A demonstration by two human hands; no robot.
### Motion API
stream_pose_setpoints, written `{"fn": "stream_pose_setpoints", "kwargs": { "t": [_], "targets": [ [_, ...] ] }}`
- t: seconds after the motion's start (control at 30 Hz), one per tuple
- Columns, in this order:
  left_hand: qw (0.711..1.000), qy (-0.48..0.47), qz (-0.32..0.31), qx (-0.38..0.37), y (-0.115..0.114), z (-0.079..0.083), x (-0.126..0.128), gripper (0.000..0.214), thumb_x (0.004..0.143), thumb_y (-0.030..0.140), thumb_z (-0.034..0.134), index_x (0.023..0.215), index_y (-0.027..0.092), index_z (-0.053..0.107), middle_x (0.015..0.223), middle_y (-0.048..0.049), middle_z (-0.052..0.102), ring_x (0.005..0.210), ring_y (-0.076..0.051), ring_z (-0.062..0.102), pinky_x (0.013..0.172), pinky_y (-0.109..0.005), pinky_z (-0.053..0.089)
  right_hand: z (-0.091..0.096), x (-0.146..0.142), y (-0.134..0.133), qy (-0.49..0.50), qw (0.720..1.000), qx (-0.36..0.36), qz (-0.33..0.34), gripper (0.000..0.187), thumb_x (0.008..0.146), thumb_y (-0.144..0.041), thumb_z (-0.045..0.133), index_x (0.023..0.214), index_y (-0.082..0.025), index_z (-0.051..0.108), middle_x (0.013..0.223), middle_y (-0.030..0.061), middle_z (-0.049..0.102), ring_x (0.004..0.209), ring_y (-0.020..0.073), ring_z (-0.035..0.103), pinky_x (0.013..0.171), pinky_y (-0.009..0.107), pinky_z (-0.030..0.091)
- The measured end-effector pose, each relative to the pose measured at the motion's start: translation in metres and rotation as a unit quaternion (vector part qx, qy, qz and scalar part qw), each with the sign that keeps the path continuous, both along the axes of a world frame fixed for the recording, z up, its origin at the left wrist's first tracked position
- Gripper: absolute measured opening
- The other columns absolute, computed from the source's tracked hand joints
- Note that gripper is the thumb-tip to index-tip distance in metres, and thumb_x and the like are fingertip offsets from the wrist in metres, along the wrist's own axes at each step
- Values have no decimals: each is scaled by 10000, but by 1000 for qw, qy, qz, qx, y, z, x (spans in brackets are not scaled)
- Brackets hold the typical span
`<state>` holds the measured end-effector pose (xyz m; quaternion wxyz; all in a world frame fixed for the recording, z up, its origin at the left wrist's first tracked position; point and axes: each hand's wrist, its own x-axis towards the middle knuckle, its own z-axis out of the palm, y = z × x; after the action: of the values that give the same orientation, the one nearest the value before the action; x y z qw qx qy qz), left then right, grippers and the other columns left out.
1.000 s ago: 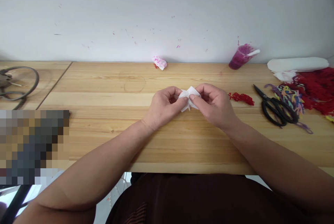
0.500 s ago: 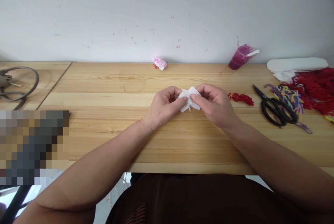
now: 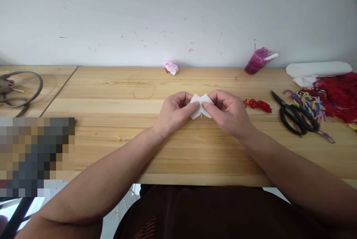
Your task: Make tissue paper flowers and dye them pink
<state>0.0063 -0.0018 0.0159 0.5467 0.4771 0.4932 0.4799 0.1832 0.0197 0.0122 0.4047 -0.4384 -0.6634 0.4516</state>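
Between my two hands is a small white piece of folded cloth or paper (image 3: 201, 112), its corners spread like wings; which material it is I cannot tell. My left hand (image 3: 178, 109) pinches its left side, thumb on top and fingers curled beneath. On the right side, my right hand (image 3: 227, 110) grips it the same way, thumb pressed near the middle. Both thumbs almost meet over the folds. Just right of my right hand lies a small bundle of red yarn (image 3: 260, 105) on the wooden table (image 3: 173, 157).
Black-handled scissors (image 3: 295, 116) lie at right beside multicoloured yarn scraps (image 3: 314, 103) and a red yarn heap (image 3: 338, 92). Behind them is a white roll (image 3: 319, 68). A tilted cup of magenta liquid (image 3: 255, 62) and a pink-spotted white bundle (image 3: 171, 67) stand by the wall.
My thumbs have shifted slightly on the white piece, and its folded corners lie a little flatter and more even. Both hands keep their hold in nearly the same place.
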Motion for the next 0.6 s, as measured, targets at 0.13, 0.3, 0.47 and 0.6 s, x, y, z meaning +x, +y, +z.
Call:
{"fn": "stream_pose_setpoints", "kwargs": {
  "t": [0.13,0.3,0.47,0.6],
  "targets": [
    [1000,-13,-6,2,0,-2,0,223,798,349,755,778,170,625,710,9,632,619,-106,531,593,-249,410,4,-1,1,63,997,-53,13,178,862,-299,719,744,-208,621,675,-19,603,615,122,510,569,289,393],
    [999,14,-22,19,0,-2,1,225,813,356,748,822,165,629,758,0,644,657,-114,554,609,-248,428,6,-2,2,68,997,-46,12,174,850,-310,736,754,-202,640,684,-21,601,629,118,510,587,284,411],
    [1000,8,-17,18,-1,-3,1,234,816,361,742,792,171,607,720,18,612,629,-102,527,591,-239,408,6,-1,4,73,995,-63,3,215,847,-343,726,718,-208,620,676,-19,589,633,122,492,590,285,408],
    [1000,-9,-20,13,-2,-1,2,250,817,382,751,826,167,622,742,4,637,649,-112,553,612,-246,429,6,-1,3,69,996,-57,7,222,854,-338,723,711,-208,613,665,-21,574,624,120,479,579,283,396]
  ]
}}
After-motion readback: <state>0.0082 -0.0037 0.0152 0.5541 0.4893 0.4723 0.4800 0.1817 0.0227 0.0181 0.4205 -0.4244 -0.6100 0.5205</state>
